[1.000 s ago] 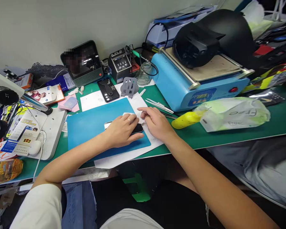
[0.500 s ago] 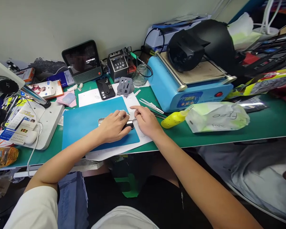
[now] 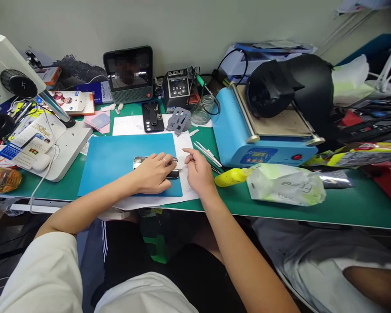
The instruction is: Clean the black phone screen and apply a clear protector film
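Phone (image 3: 173, 174) under left hand (image 3: 154, 174), fingers bent; right hand (image 3: 199, 174) half-curled, index out; can't tell either grip. Bag (image 3: 288, 186), right: lettering blurred.

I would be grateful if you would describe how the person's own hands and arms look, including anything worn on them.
The left hand wears a slim silver-coloured ring on one finger; the right hand shows none. Neither hand has a glove, and no watch shows. A loose, plain white sleeve ends near the left elbow; the right sleeve is out of view.
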`<state>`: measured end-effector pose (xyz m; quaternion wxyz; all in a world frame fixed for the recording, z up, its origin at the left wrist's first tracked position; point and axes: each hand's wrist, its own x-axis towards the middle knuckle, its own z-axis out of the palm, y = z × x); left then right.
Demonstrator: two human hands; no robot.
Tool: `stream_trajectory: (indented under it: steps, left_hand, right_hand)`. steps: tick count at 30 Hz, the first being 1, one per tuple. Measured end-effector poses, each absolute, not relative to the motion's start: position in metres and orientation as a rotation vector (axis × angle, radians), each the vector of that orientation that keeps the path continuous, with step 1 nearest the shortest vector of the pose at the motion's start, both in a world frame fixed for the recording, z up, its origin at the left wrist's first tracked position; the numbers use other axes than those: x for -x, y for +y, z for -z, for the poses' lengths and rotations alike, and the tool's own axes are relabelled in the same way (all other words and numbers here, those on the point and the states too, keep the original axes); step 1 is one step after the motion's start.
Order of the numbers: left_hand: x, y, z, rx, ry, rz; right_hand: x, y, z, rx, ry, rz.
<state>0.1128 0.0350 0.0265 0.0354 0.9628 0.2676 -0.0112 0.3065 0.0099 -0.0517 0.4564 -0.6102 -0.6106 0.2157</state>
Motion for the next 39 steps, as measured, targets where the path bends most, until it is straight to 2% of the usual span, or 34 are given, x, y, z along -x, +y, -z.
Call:
stream_trajectory:
  steps: [11, 22, 33, 39]
  left_hand:
    - [-0.098, 0.062, -0.041, -2.948, 0.538, 0.157]
    - [-0.054, 0.100, -0.031, -2.692, 0.594, -0.136]
    - [-0.024, 0.123, -0.057, -2.417, 0.843, 0.226]
    - [-0.027, 0.117, -0.054, -2.406, 0.835, 0.256]
  right_hand:
    - [-0.306, 0.014, 0.052, 1.471, -1.512, -0.506]
    - [-0.303, 0.012, 0.043, 1.525, -1.532, -0.497]
    - [-0.304, 0.006, 0.047, 1.574, -1.632, -0.413]
    - [-0.306, 0.003, 0.047, 1.561, -1.653, -0.424]
